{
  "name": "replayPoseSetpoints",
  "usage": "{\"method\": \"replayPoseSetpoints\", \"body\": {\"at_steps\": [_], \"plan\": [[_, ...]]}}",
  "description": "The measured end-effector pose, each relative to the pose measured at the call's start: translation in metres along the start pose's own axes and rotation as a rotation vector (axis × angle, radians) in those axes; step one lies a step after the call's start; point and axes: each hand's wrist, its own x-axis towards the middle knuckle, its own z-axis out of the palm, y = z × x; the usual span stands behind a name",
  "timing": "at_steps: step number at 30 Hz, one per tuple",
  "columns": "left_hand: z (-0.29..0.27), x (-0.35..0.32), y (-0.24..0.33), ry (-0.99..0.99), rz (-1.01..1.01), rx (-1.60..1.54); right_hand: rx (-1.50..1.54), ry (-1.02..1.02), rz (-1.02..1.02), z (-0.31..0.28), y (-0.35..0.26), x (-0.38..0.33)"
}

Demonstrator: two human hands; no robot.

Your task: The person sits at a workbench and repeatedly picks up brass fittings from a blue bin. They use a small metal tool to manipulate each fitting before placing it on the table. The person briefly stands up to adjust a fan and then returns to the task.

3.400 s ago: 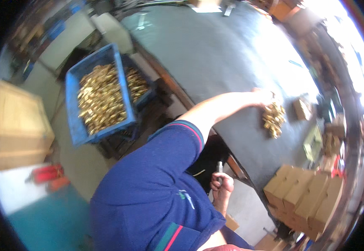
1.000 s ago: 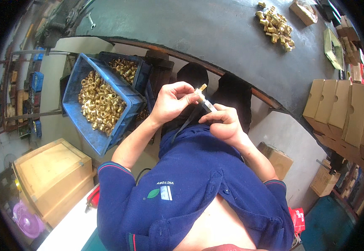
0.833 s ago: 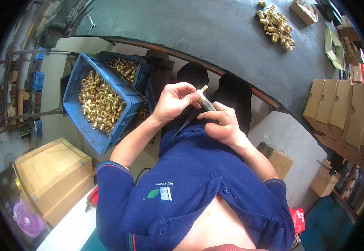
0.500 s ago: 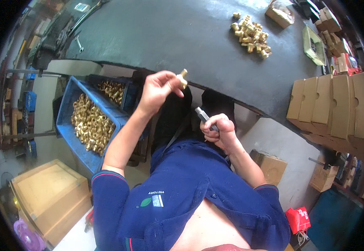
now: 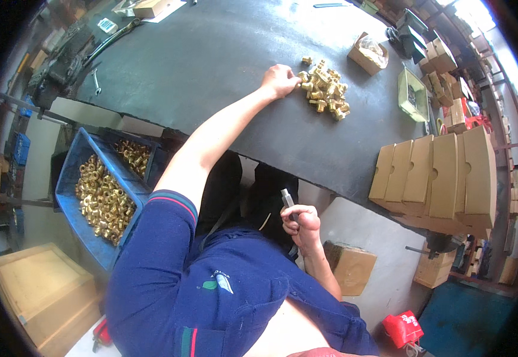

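A dark bench [image 5: 211, 65] spans the upper view; at left, by its near edge, a blue bin [image 5: 68, 196] holds brass fittings [image 5: 104, 202]. A loose brass pile [image 5: 327, 92] lies on the bench. The hands are well apart: the left hand [image 5: 280, 81] is at the pile's left edge, whether gripping a piece I cannot tell; the right hand [image 5: 300, 221] clasps a slim metal tool [image 5: 287, 199].

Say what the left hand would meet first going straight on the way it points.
The left hand would first meet the pile of brass fittings, which it may already touch.
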Motion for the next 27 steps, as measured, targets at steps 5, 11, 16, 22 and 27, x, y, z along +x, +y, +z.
{"method": "replayPoseSetpoints", "body": {"at_steps": [5, 11, 16, 22, 27], "plan": [[-0.011, -0.013, 0.025, -0.156, 0.014, -0.323, -0.065, 0.106, 0.024, -0.009, -0.004, -0.002], [-0.118, -0.092, -0.007, -0.178, -0.022, -0.558, -0.090, 0.065, 0.094, -0.004, 0.003, 0.010], [-0.212, -0.219, -0.059, -0.096, 0.054, 0.062, -0.109, 0.021, 0.180, 0.011, 0.014, 0.021], [-0.324, -0.343, -0.131, 0.469, -0.458, 0.150, -0.218, -0.050, 0.222, 0.033, 0.030, 0.024], [-0.327, -0.404, -0.181, 0.134, -0.738, 0.374, -0.315, -0.115, 0.289, 0.047, 0.036, 0.035]]}}
